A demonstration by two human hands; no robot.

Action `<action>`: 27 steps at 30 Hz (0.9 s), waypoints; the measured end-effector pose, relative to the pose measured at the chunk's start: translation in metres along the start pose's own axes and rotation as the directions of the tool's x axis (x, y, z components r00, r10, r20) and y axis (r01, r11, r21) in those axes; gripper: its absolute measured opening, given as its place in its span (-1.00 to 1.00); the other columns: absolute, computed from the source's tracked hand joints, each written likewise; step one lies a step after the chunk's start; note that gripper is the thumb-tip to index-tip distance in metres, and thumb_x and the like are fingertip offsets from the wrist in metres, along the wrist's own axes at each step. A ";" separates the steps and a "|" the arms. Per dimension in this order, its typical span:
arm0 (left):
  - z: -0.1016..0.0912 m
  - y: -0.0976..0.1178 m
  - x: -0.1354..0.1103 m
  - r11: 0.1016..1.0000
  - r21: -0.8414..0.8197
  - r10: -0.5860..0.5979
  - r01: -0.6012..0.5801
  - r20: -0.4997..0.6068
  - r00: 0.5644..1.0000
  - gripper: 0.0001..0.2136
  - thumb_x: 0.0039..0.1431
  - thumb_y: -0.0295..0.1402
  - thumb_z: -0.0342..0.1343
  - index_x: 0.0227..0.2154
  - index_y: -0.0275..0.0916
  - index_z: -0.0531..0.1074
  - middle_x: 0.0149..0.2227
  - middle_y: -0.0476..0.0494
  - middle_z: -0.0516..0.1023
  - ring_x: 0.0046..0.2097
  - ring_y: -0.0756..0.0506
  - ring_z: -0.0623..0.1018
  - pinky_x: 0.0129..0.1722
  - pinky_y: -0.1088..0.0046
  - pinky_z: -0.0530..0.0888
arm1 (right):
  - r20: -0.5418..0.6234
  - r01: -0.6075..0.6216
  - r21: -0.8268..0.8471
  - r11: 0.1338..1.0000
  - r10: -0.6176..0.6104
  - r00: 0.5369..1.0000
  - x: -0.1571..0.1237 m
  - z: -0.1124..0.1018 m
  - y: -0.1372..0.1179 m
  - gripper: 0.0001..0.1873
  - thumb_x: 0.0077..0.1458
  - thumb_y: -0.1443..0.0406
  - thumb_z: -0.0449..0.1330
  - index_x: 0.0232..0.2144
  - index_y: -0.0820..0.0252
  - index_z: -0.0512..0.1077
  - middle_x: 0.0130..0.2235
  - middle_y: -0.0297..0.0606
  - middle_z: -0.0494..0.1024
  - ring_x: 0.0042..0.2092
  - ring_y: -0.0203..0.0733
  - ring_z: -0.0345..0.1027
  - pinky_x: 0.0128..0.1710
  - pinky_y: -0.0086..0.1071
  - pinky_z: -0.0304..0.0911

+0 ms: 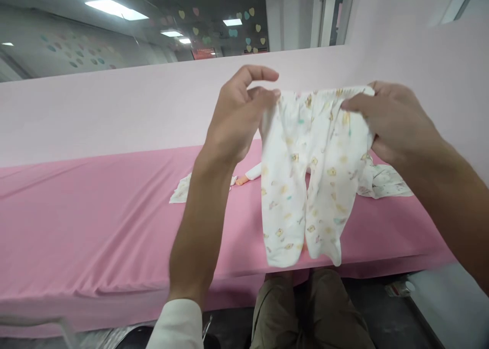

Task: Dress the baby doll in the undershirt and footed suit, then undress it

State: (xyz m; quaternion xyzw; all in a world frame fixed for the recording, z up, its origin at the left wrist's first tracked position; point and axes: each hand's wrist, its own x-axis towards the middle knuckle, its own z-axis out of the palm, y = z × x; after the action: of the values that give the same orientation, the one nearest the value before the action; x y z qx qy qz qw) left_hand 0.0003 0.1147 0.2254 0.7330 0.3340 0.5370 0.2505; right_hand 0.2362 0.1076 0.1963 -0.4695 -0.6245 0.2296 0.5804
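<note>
Small white baby pants (290, 186) with a yellow and brown animal print hang upright in front of me by their elastic waistband. My left hand (244, 109) pinches one end of the waistband between thumb and fingers, the index finger lifted. At the other end, my right hand (393, 117) grips the waistband, its thumb lying over the front. Behind the pants, a small doll-like hand (242, 180) pokes out of a white sleeve (253, 172); whatever it belongs to is mostly hidden.
A pink sheet (114, 221) covers the long table before me. White cloth (180, 190) lies left of the pants, and printed white fabric (387, 181) lies crumpled on the right. A pale wall (114, 114) with glass above rises behind. My legs (277, 308) stand against the table's front.
</note>
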 end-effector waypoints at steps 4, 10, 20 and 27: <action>0.017 0.026 0.009 0.989 0.117 0.092 -0.094 0.026 0.995 -0.20 0.07 -0.37 -0.78 0.17 -0.56 0.19 -0.31 0.02 0.33 -0.03 -0.24 0.49 -0.36 0.39 0.17 | -0.023 0.066 0.203 0.977 -0.063 0.998 -0.026 0.018 -0.043 -0.93 0.12 0.32 0.21 -0.37 0.22 0.41 -0.41 -0.39 0.45 -0.32 -0.23 0.49 -0.41 -0.39 0.36; 0.025 0.047 -0.018 0.969 -0.044 0.246 -0.242 0.207 0.947 -0.41 0.18 -0.35 -0.45 0.07 -0.49 0.35 -0.33 0.05 0.42 0.09 -0.30 0.46 -0.21 0.22 0.33 | -0.003 0.201 0.049 0.978 -0.201 0.980 -0.070 0.035 -0.047 -0.52 -0.08 0.24 0.40 -0.15 0.13 0.28 -0.22 -0.41 0.44 -0.11 -0.17 0.48 -0.18 -0.32 0.38; 0.044 0.014 -0.059 0.897 0.323 0.333 -0.301 -0.046 0.942 -0.05 0.13 -0.18 0.27 0.38 -0.43 -0.21 0.45 -0.26 -0.19 0.44 -0.24 -0.03 0.25 0.21 0.36 | -0.281 0.354 0.286 0.890 -0.275 0.919 -0.033 0.026 -0.023 -0.77 0.02 0.46 0.23 -0.32 0.14 0.26 -0.27 -0.31 0.38 -0.24 -0.18 0.39 -0.35 -0.28 0.35; 0.083 -0.035 -0.111 0.831 -0.298 -0.323 0.470 0.431 0.843 -0.56 0.14 -0.16 0.24 0.07 -0.17 0.45 0.00 -0.26 0.59 0.01 -0.28 0.59 -0.07 0.12 0.59 | -0.322 0.240 0.344 0.908 -0.126 0.938 -0.013 0.011 -0.020 -0.74 0.05 0.42 0.23 -0.37 0.04 0.20 -0.30 -0.36 0.39 -0.27 -0.17 0.42 -0.29 -0.23 0.39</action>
State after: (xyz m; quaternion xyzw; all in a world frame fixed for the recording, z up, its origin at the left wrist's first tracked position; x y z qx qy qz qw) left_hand 0.0499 0.0526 0.1069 0.6666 0.3145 0.3827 0.5570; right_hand 0.2175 0.0901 0.2034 -0.3160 -0.5172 0.2176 0.7650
